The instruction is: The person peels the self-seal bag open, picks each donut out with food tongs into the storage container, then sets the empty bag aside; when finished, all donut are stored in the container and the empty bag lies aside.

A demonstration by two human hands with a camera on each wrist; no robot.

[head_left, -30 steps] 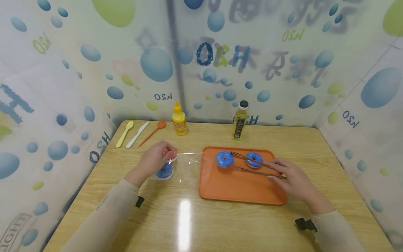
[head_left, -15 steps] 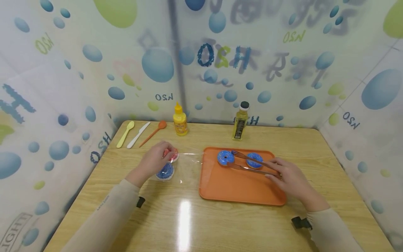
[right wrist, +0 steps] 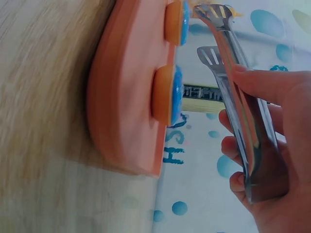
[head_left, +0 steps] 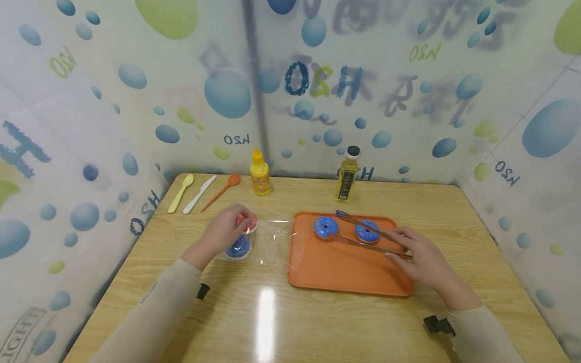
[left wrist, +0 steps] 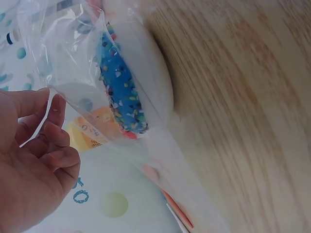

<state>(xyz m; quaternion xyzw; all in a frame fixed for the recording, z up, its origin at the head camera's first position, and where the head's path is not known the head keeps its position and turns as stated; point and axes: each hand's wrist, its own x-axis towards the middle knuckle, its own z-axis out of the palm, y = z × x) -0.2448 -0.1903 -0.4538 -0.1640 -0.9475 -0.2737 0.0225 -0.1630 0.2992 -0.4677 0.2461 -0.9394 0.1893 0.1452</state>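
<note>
My left hand (head_left: pixel 224 227) pinches the edge of a clear plastic bag (left wrist: pixel 63 63) between thumb and finger. A blue-iced donut with sprinkles (head_left: pixel 239 247) and a red-iced donut (head_left: pixel 248 223), partly hidden by the hand, lie within the bag at the left. With my right hand (head_left: pixel 422 257) I hold metal tongs (right wrist: pixel 243 107), their two arms spread and nothing between the tips. Below the tongs, on the orange tray (head_left: pixel 345 272), sit two more blue-iced donuts (head_left: pixel 325 228), one of them (head_left: pixel 367 232) crossed by a tong arm in the head view.
Along the table's back stand a yellow squeeze bottle (head_left: pixel 260 176) and a dark-capped oil bottle (head_left: pixel 347 176). A yellow spoon (head_left: pixel 181 194), a white knife (head_left: pixel 199 195) and an orange spoon (head_left: pixel 221 191) lie at the back left. Printed walls enclose the table (head_left: pixel 308 322).
The tong tips have spread further apart, the far tip moving away toward the back. My right hand has shifted slightly left, then back right. The left hand keeps its place on the bag.
</note>
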